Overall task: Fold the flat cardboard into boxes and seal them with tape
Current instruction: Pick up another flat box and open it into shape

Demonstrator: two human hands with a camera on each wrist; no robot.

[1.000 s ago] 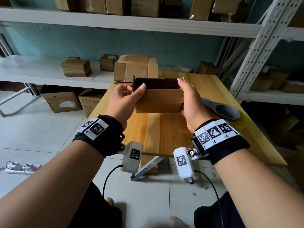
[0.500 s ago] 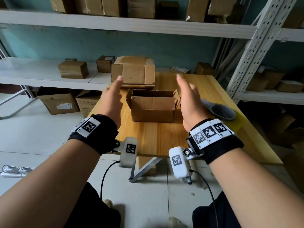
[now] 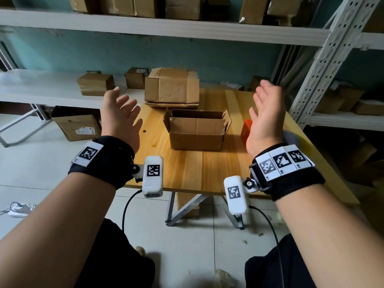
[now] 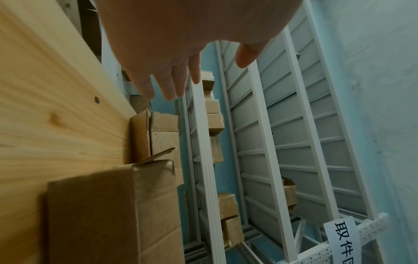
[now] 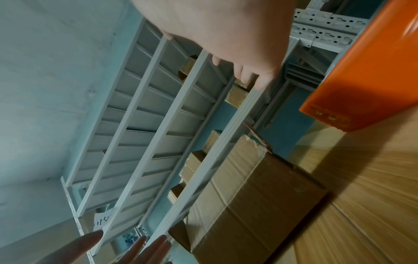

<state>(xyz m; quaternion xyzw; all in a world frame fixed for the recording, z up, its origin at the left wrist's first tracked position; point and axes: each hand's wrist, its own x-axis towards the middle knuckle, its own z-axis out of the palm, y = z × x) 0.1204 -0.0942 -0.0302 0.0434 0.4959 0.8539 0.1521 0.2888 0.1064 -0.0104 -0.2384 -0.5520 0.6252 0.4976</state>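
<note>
An erected brown cardboard box (image 3: 196, 132) stands on the wooden table (image 3: 187, 169), its top flaps up and its inside showing. The same box (image 4: 113, 214) (image 5: 253, 201) fills the lower part of both wrist views. My left hand (image 3: 119, 115) hovers left of it with fingers spread and empty. My right hand (image 3: 267, 113) hovers to its right, palm inward, fingers straight, holding nothing. Behind the box lies a stack of flat cardboard (image 3: 172, 87). An orange tape dispenser (image 3: 246, 129) (image 5: 366, 67) sits by my right hand.
White metal shelving (image 3: 324, 53) with small boxes stands behind and to the right of the table. A grey object (image 3: 291, 137) lies at the table's right side, mostly hidden by my wrist. Open cartons (image 3: 76, 125) sit on the floor at left.
Both hands let go of the box, which was set down on the table, and then spread apart to either side of it.
</note>
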